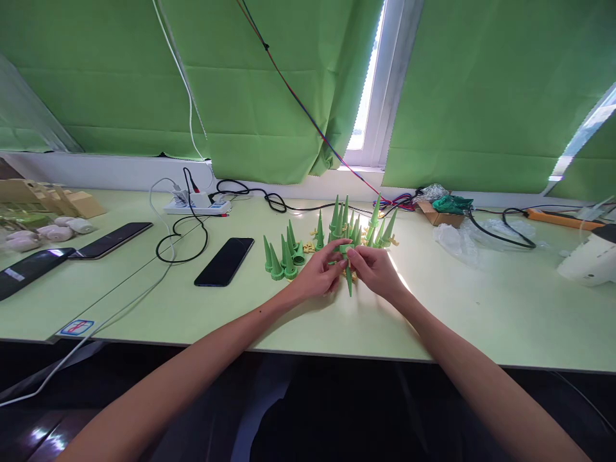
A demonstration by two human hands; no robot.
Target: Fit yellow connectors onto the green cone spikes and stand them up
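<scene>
Between my two hands is a green plastic spike [349, 281], its pointed end down and its wider collar up. My left hand [321, 266] has its fingers closed around the collar from the left. From the right, my right hand [373, 269] pinches the same collar with thumb and fingertips. Several green cone spikes [276, 263] stand on the table just left of my left hand, and more spikes [341, 218] stand behind both hands. Small yellowish valve-like pieces [308, 248] lie among them. My fingers hide part of the collar.
A black phone [224, 262] lies left of the spikes, with two more phones farther left. Cables run around a white power strip [197, 205]. At the back right are a small cardboard box [439, 213] and clear plastic bags [457, 242]. The table's front edge [337, 353] is near.
</scene>
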